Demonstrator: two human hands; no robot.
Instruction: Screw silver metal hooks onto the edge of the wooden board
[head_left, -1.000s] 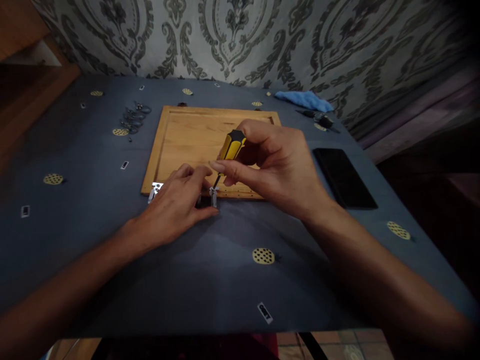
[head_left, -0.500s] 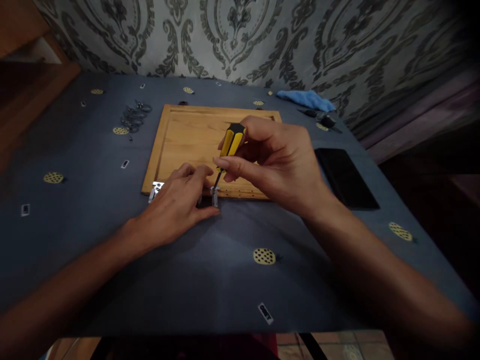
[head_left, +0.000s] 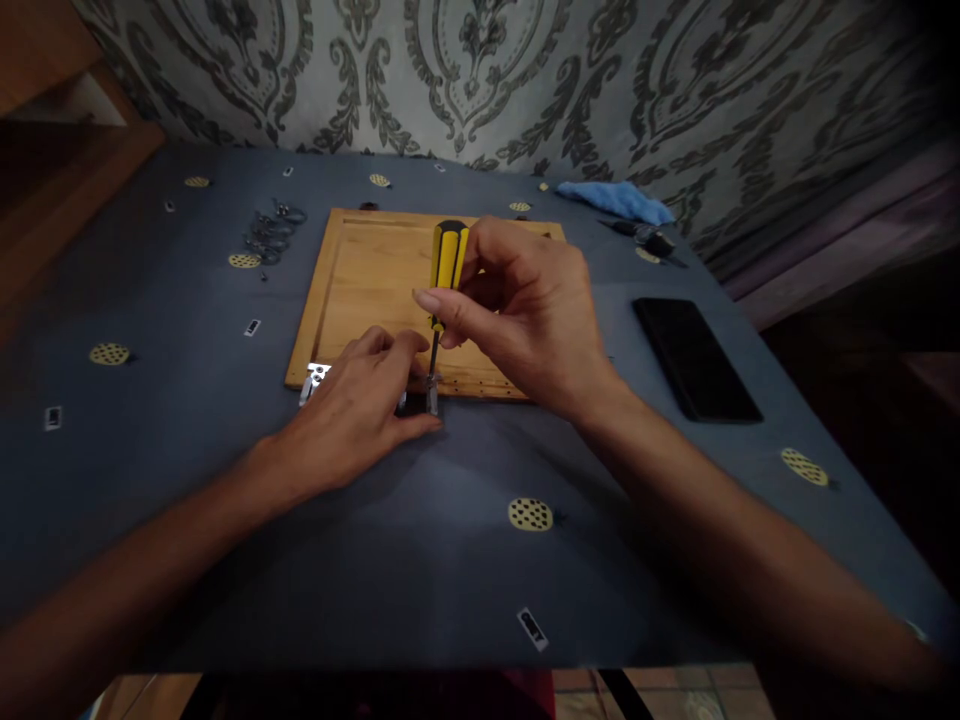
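Note:
My right hand (head_left: 529, 315) pinches a yellow and black screwdriver (head_left: 448, 262) by its handle. The screwdriver stands nearly upright, its tip down at the right end of a silvery metal fitting (head_left: 433, 398). That end sits at the near edge of a wooden panel (head_left: 375, 280) with a raised frame. My left hand (head_left: 352, 405) is closed over the middle of the metal at this edge, thumb on the near side and fingers on the panel. Another shiny metal end with screw holes (head_left: 315, 378) shows to its left; whether both ends are one piece is hidden by the hand.
Several loose metal parts with wire loops (head_left: 270, 235) lie left of the panel on the blue-grey tablecloth (head_left: 450, 580). To the right are a black phone (head_left: 697, 360), a blue cloth (head_left: 619, 200) and a dark tool (head_left: 652, 240). A patterned wall (head_left: 480, 80) stands behind.
The screwdriver has gone from tilted to nearly upright as my right hand shifted left. Its tip stays at the fitting. My left hand has hardly moved.

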